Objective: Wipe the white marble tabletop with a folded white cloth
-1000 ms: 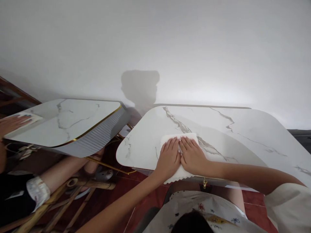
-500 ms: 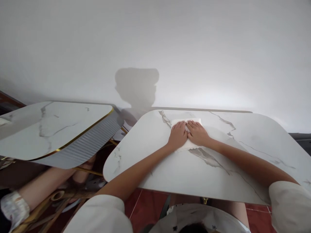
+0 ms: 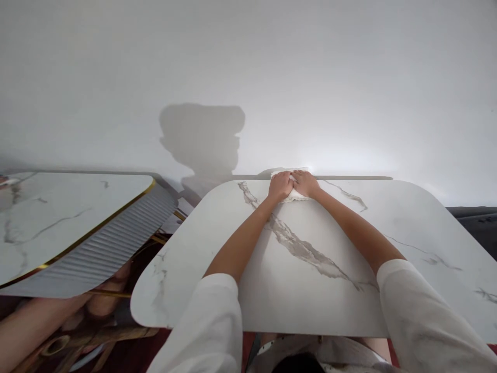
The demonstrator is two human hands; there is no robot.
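A white cloth (image 3: 297, 196) lies beneath both hands at the far edge of a white marble-patterned table (image 3: 337, 311). Its far part reaches up to the wall. My left hand (image 3: 280, 186) presses down on its left half, fingers bent over it and pointing away from me. Beside it, thumbs almost meeting, my right hand (image 3: 305, 183) holds the cloth's right half. Both arms are stretched out over the tabletop. The fingertips are hard to make out against the cloth.
A plain white wall (image 3: 349, 103) rises right behind the table. To the left stands a second marble-patterned table (image 3: 70, 207) with a gold edge and ribbed grey side. Another person's leg (image 3: 42, 321) shows below it, near a wooden stool (image 3: 97, 339). Something dark (image 3: 479, 228) is at the right.
Both hands have pushed the cloth forward, from the middle of the tabletop to its far edge by the wall. The view has shifted a little to the right.
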